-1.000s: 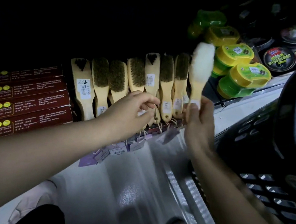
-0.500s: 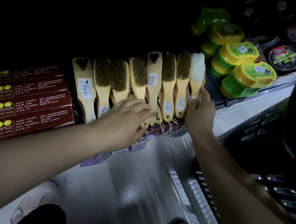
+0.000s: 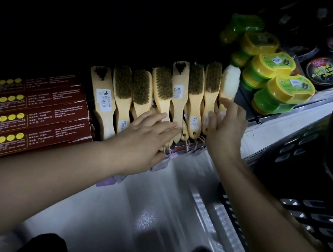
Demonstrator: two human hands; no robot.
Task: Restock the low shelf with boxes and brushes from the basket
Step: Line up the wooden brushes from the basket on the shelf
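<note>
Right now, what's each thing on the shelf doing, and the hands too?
White brush, lying at the right end of the brush row.
Brown brushes, side by side, some bristles up.
Red boxes, packed together, closed.
Green tubs, stacked, lids on.
Left hand, open, flat on brush handles.
Right hand, open, fingers by the white brush's handle.

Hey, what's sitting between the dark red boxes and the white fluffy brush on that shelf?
A row of wooden brushes with dark bristles fills that stretch, from the red boxes to the white brush. The head view shows it.
</note>
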